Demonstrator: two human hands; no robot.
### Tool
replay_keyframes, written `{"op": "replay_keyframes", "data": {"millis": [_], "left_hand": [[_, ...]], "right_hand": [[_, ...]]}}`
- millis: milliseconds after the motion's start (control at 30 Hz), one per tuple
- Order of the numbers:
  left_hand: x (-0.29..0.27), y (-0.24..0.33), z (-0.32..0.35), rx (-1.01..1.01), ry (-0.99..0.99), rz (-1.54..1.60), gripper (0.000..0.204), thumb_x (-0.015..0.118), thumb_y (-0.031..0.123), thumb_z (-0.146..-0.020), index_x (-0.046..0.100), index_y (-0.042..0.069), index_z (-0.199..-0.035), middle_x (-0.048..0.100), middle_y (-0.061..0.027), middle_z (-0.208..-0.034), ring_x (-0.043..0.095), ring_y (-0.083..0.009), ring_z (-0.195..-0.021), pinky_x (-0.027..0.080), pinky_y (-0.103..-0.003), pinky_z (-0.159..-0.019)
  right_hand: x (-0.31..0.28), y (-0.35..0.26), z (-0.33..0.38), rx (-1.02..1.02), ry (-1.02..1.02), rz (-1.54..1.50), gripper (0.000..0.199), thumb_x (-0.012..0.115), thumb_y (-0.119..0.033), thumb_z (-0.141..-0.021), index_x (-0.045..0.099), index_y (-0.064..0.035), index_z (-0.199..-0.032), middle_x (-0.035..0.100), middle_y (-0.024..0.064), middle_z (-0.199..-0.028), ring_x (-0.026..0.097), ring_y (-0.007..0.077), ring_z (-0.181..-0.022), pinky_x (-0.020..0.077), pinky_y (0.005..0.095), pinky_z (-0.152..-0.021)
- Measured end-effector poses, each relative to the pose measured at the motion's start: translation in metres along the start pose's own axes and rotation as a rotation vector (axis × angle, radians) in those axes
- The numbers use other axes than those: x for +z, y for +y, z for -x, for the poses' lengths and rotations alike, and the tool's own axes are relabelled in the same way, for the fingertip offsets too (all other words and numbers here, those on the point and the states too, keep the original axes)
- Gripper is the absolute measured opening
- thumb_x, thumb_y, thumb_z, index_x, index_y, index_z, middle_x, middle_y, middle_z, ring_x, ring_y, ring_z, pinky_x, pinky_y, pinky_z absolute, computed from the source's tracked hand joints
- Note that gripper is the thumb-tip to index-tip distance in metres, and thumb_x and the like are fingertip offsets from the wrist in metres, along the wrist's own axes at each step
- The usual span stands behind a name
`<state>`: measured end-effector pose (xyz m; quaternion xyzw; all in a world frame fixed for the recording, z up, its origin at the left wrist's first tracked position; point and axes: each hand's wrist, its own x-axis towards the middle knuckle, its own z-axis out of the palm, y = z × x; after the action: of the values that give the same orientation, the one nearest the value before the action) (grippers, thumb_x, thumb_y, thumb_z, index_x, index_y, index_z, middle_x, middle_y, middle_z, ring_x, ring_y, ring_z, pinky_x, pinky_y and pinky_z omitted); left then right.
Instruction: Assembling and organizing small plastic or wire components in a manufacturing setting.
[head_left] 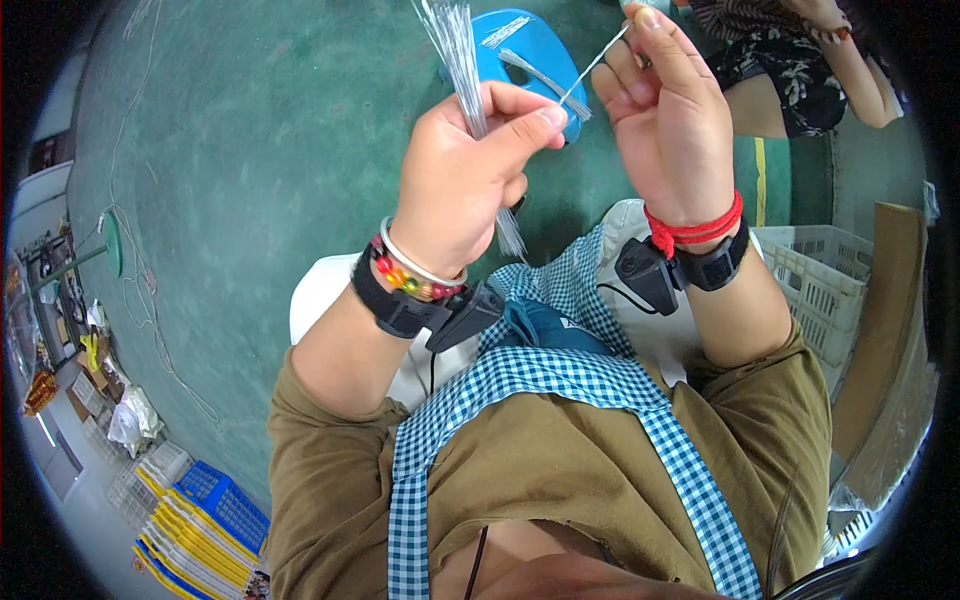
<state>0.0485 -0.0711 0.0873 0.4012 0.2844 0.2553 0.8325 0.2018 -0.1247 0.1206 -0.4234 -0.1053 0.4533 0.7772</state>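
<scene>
Green floor (250,220) fills much of the head view, with stacked crates (225,497) at the lower left, a white crate (815,262) at the right and another person's arm (858,75) at the upper right. Above the lap, the left hand (460,165) is closed around a silver bunch (455,50), which sticks out above and below the fist; its thumb and forefinger also pinch the near end of a thin cord (597,62). That cord slants up, straight, to the right hand (670,110), whose thumb and fingertip nip its far end, the other fingers loosely curled. It looks already twisted along its length, whereas the bunch remains loose. More silver strands (530,68) lie, apparently unused, on a blue stool (557,50) beyond.
</scene>
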Motion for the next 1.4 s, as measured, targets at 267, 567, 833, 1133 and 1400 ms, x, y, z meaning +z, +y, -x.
{"op": "replay_keyframes", "data": {"millis": [267,567,833,1133,1400], "left_hand": [[-0.009,0.003,-0.005,-0.404,-0.164,0.414,0.019,0.057,0.022,-0.098,0.064,0.004,-0.102,0.061,0.0017,-0.086,0.029,-0.0003,-0.050,0.020,-0.016,-0.040],[-0.014,0.001,-0.003,-0.333,-0.153,0.477,0.015,0.065,0.016,-0.092,0.066,0.002,-0.095,0.061,0.0013,-0.081,0.033,-0.0009,-0.052,0.022,-0.018,-0.043],[-0.007,0.002,-0.005,-0.271,-0.140,0.358,0.010,0.068,0.012,-0.089,0.064,0.003,-0.092,0.061,0.0000,-0.079,0.036,-0.0005,-0.051,0.025,-0.018,-0.044],[-0.004,0.006,0.001,-0.115,-0.017,0.099,0.015,0.067,0.014,-0.090,0.064,0.000,-0.096,0.064,-0.0071,-0.082,0.036,0.0006,-0.050,0.026,-0.017,-0.042],[-0.003,0.008,-0.001,-0.226,-0.087,0.203,0.017,0.061,0.016,-0.094,0.063,0.001,-0.103,0.063,-0.0015,-0.087,0.031,0.0008,-0.052,0.021,-0.016,-0.042]], "right_hand": [[-0.034,0.026,-0.043,-0.013,-0.921,-0.660,0.011,0.054,-0.014,-0.099,0.060,-0.0048,-0.098,0.040,-0.0048,-0.064,0.035,0.0068,-0.058,0.0305,0.0222,-0.056],[0.000,-0.001,0.001,0.009,-0.129,-0.048,0.012,0.057,-0.015,-0.097,0.061,-0.0046,-0.097,0.041,-0.0049,-0.064,0.035,0.0067,-0.057,0.0303,0.0223,-0.055],[-0.028,0.022,-0.039,-0.081,-0.570,-0.342,0.011,0.056,-0.014,-0.098,0.061,-0.0049,-0.099,0.042,-0.0051,-0.064,0.036,0.0066,-0.057,0.0307,0.0225,-0.056],[-0.004,0.000,0.000,0.006,-0.128,-0.055,0.011,0.056,-0.015,-0.098,0.060,-0.0053,-0.099,0.041,-0.0051,-0.065,0.036,0.0066,-0.058,0.0314,0.0224,-0.057],[-0.028,0.021,-0.042,-0.076,-1.083,-0.627,0.010,0.055,-0.015,-0.098,0.059,-0.0054,-0.097,0.040,-0.0053,-0.067,0.035,0.0066,-0.059,0.0308,0.0220,-0.056]]}}
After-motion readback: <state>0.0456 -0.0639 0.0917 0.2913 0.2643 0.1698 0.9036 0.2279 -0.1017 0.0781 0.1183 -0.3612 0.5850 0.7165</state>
